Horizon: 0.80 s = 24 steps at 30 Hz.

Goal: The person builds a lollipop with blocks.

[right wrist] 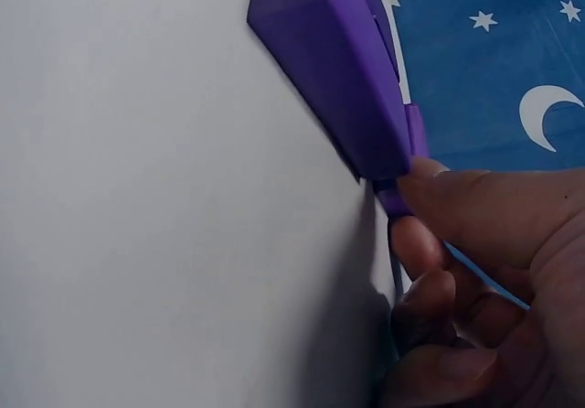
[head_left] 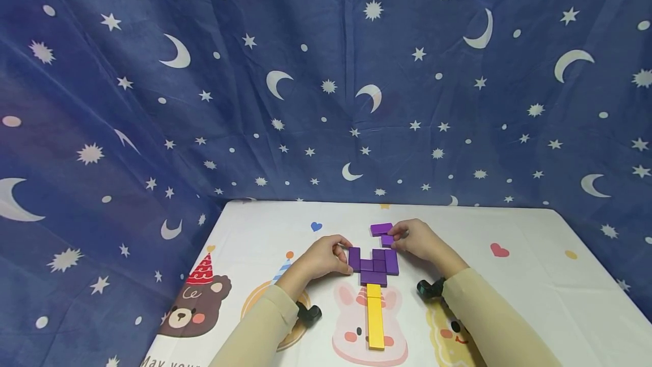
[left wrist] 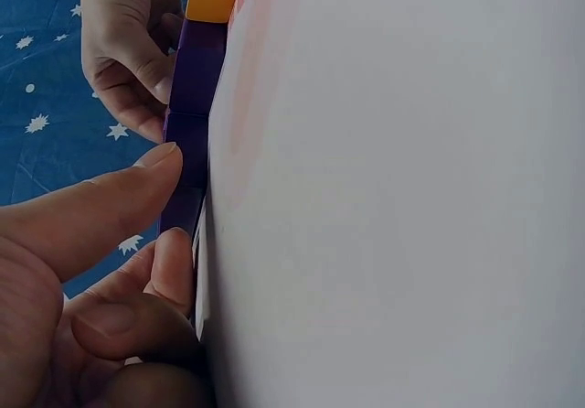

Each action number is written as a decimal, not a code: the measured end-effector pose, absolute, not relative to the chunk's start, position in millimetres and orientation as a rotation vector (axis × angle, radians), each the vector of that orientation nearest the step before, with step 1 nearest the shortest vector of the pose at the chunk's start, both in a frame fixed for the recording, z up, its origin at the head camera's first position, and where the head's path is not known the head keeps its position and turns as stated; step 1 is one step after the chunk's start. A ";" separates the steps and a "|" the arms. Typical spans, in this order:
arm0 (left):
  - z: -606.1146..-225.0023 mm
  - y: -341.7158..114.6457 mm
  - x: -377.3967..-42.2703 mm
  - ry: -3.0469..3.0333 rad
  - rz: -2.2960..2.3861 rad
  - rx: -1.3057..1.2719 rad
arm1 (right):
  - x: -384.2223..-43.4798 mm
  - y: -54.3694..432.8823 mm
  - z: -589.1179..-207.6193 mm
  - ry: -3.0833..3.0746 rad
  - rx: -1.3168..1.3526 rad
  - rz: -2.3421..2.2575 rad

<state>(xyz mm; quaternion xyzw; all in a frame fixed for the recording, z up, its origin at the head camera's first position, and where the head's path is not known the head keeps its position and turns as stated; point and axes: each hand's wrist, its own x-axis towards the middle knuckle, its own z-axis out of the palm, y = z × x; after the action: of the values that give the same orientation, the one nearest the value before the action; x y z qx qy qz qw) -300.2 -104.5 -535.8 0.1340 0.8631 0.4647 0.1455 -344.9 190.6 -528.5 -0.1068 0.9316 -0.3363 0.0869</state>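
Note:
On the white cloth lies a flat arrangement of purple blocks [head_left: 373, 279] above a yellow strip of blocks [head_left: 375, 321]. My left hand [head_left: 322, 256] holds the upright purple block [head_left: 355, 260] at the left side, thumb near its lower end and index finger near its upper end. Farther back, my right hand [head_left: 417, 238] pinches a small purple block [head_left: 386, 241] between thumb and fingers. Just behind that piece is a flat purple block [head_left: 381, 229]. In the right wrist view, a larger purple block [right wrist: 338, 69] partly hides the pinched one.
The cloth [head_left: 535, 299] is printed with a bear, a rabbit and hearts. A blue curtain [head_left: 326, 129] with moons and stars hangs behind the table and along its left side. Black wrist devices [head_left: 309, 314] show at both sleeves.

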 end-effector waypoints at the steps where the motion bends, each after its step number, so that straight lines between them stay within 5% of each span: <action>1: -535.6 -104.4 -300.1 2.488 1.335 0.385 | -344.9 191.0 -528.7 2.776 -0.322 -0.999; 24: -533.9 -103.9 -299.1 2.480 1.341 0.373 | -343.6 181.9 -521.9 2.757 -0.357 -1.109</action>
<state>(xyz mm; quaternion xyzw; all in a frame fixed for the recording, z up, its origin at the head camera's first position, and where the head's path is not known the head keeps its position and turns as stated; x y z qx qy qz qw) -299.1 -103.9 -533.9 0.1299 0.8624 0.4662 0.1484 -343.6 181.9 -521.9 -0.1189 0.9186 -0.3696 0.0741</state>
